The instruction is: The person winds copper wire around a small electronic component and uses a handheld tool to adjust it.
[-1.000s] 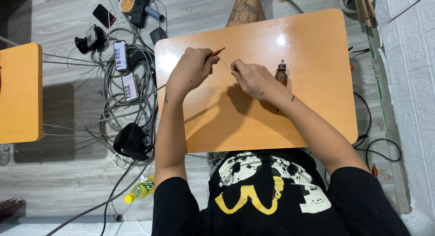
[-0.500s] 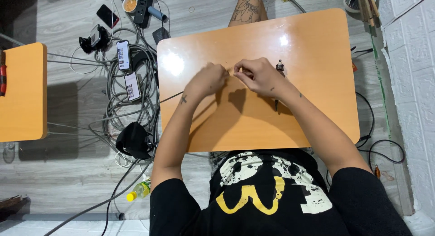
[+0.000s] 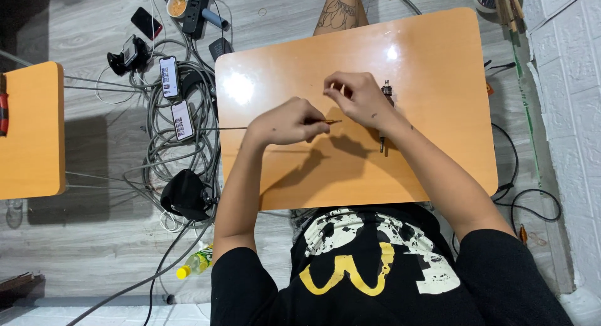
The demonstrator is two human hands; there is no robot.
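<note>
Over the orange table (image 3: 438,63), the left hand (image 3: 285,122) is closed around a thin brown stick (image 3: 328,121) whose tip points at the right hand (image 3: 357,99), which seems to pinch something too small to make out. A dark pen-like tool (image 3: 383,138) lies just beside that wrist; a nudge of the forearm could roll it away

Thin metal rod w/ brownish tip (image 3: 325,122): lies roughly horizontal above orange tabletop, tip pointing right, long shaft running left past table edge. Small dark cylindrical tool w/ metal end (image 3: 384,113): lies on tabletop, lengthwise top-to-bottom, mid part hidden.
</note>
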